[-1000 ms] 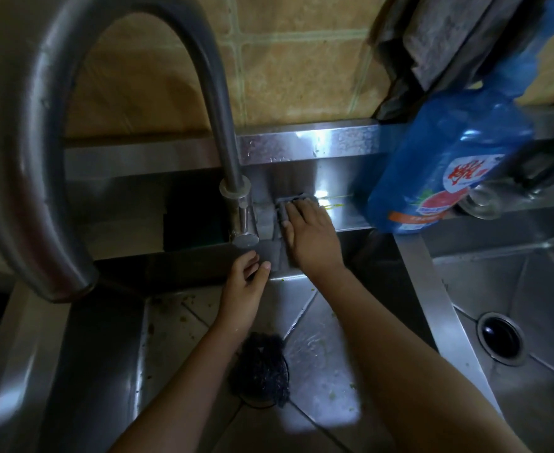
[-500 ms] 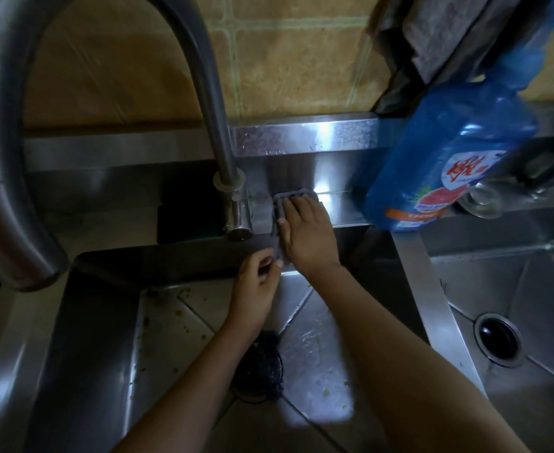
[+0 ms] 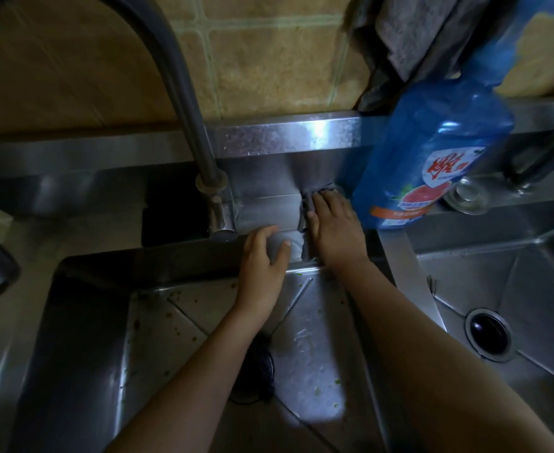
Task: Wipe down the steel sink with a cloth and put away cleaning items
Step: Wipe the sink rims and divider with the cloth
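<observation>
My right hand (image 3: 332, 228) lies flat on a grey cloth (image 3: 305, 207), pressing it onto the steel ledge (image 3: 265, 207) behind the left basin, just left of a blue detergent bottle (image 3: 432, 152). Only the cloth's left edge and far corner show beside my fingers. My left hand (image 3: 262, 256) rests on the ledge's front edge to the right of the faucet base (image 3: 218, 210), fingers apart and holding nothing. The left basin (image 3: 158, 328) below has food specks and a dark drain strainer (image 3: 259, 371).
The tall curved faucet (image 3: 174, 76) arches overhead to the left. The right basin (image 3: 514, 289) has an open drain (image 3: 488, 333). Dark grey rags (image 3: 409, 34) hang on the tiled wall above the bottle. A black gap (image 3: 171, 214) lies left of the faucet.
My right hand has slid the cloth rightward along the ledge, away from the faucet toward the bottle. My left hand has let go of the cloth's near edge and spread on the ledge.
</observation>
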